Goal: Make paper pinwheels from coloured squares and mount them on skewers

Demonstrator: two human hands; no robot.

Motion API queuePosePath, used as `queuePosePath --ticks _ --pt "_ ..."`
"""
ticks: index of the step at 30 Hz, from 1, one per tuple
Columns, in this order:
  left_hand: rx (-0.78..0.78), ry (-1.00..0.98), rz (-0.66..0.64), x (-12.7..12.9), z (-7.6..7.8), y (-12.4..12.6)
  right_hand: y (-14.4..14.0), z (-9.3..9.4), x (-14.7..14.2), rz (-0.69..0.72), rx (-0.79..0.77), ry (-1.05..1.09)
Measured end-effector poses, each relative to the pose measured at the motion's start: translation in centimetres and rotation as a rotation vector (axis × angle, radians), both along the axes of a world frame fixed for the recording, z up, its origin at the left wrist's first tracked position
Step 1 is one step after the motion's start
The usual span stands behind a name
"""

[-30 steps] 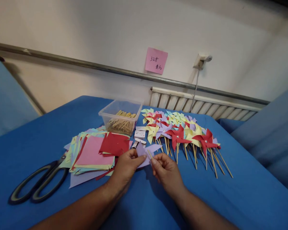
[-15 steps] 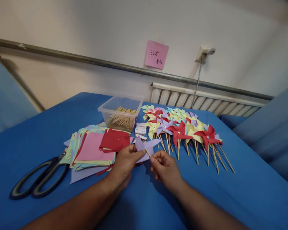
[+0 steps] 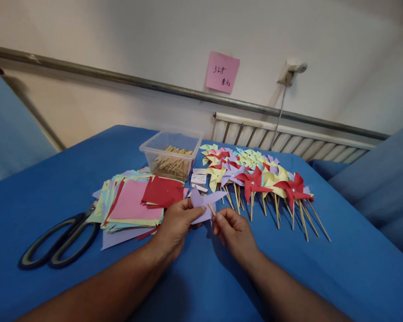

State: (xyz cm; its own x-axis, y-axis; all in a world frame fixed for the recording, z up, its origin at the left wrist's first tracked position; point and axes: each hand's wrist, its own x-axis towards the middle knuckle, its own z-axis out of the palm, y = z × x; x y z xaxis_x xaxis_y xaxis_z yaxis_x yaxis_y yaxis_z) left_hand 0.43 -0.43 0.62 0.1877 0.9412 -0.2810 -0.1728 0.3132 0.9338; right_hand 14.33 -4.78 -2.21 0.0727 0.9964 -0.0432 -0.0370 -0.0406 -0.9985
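Note:
My left hand [image 3: 176, 226] pinches a lilac paper pinwheel [image 3: 204, 203] just above the blue table [image 3: 70, 147]. My right hand [image 3: 234, 232] grips a short wooden stick [image 3: 211, 209] whose tip touches the back of that pinwheel. Both hands sit at the middle of the table, close together. To their left lies a stack of coloured paper squares [image 3: 132, 205], red and pink on top.
Finished pinwheels on sticks [image 3: 255, 179] lie in rows to the right. A clear plastic box of sticks [image 3: 171, 156] stands behind the paper. Large black scissors [image 3: 58, 243] lie at the left. Small white boxes [image 3: 198, 179] sit beside the plastic box. A pink note [image 3: 222, 71] hangs on the wall.
The view has tilted up and shifted slightly; my hands hold the lilac pinwheel and the stick in almost the same pose, a little higher.

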Motion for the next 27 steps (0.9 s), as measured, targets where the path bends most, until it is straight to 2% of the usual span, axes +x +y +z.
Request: queuePosePath --ticks 20,27 --pt "0.024 0.074 0.01 0.03 -0.42 0.13 0.06 -0.09 0.05 -0.012 0.019 -0.03" --pt "0.011 0.072 0.02 0.17 -0.22 -0.05 0.16 0.49 0.13 0.033 -0.09 0.119"
